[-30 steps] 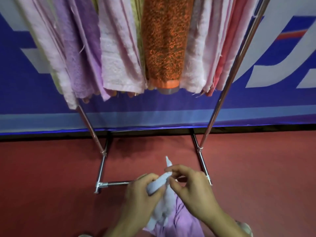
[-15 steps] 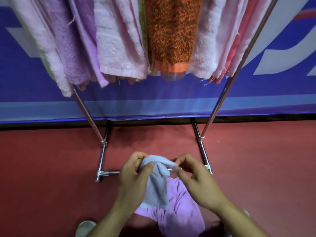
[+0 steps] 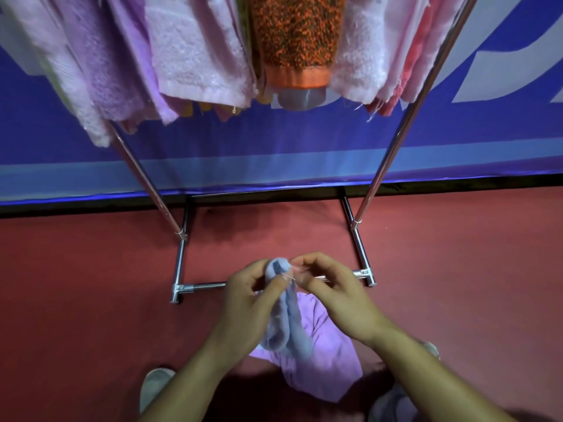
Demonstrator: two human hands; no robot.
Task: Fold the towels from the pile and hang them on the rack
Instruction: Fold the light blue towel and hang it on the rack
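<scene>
I hold a small pale blue towel [image 3: 286, 321] in front of me, bunched and hanging down. My left hand [image 3: 246, 303] grips its upper part, fingers curled round the cloth. My right hand [image 3: 338, 296] pinches the towel's top edge beside the left thumb. Below the hands a lilac towel [image 3: 323, 360] lies crumpled on the red floor. The metal rack [image 3: 387, 153] stands ahead, its rail out of view above, hung with several pink, lilac and orange towels [image 3: 295, 41].
A blue and white banner [image 3: 274, 147] runs along the wall behind the rack. The rack's base bars [image 3: 198, 287] rest on the red floor just beyond my hands. My shoes [image 3: 155, 388] show at the bottom edge.
The blue towel has gone from spread between my hands to bunched and hanging. My hands have come closer together at its top edge. The view tilted down slightly.
</scene>
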